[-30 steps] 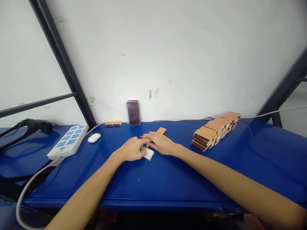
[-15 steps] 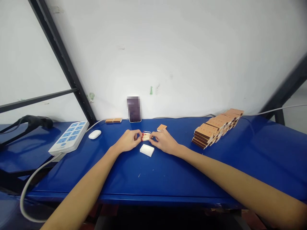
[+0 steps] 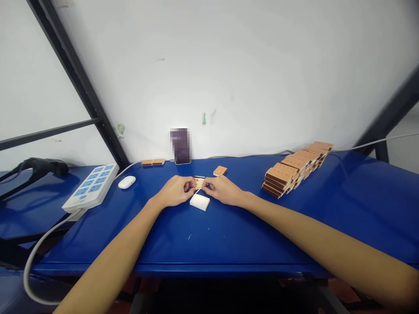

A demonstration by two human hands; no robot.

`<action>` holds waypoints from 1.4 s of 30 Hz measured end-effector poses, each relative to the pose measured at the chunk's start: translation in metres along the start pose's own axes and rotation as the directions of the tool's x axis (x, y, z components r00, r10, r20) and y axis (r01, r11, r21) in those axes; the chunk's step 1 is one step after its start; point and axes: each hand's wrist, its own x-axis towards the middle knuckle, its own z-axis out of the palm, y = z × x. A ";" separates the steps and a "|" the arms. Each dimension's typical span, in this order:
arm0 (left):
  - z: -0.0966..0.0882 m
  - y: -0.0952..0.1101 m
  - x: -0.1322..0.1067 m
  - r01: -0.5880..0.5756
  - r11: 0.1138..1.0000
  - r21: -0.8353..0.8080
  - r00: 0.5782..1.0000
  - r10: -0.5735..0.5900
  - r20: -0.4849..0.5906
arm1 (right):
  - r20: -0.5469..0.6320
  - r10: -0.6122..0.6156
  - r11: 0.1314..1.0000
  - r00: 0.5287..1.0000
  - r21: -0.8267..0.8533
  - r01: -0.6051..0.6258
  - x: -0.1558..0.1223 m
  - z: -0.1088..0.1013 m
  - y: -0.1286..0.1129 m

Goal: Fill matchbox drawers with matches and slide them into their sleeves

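A small bunch of red-tipped matches (image 3: 198, 184) lies between my two hands on the blue table. My left hand (image 3: 178, 190) pinches the bunch at its red heads, thumb and fingers curled. On the other side, my right hand (image 3: 222, 190) closes its fingertips on the plain ends. One match sticks out downward from the bunch, near a white matchbox tray (image 3: 199, 202) just in front of the hands. Behind my right hand sits an orange-brown matchbox cover (image 3: 220, 170).
Stacked matchboxes (image 3: 291, 170) stand at the right. Along the wall are two matchboxes (image 3: 153, 162) and a phone (image 3: 181, 146) propped upright. At left lie a white earphone case (image 3: 127, 182), a power strip (image 3: 91, 187) and a black strapped item (image 3: 42, 170).
The view has shifted slightly. Both hands stay at the matches, and one match now slants out of the bunch toward the white tray.
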 end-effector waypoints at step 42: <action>-0.007 0.012 -0.001 0.034 0.989 -0.143 0.994 -0.019 0.103 | 0.144 -0.045 0.989 0.989 -0.134 0.064 -0.014 -0.009 -0.004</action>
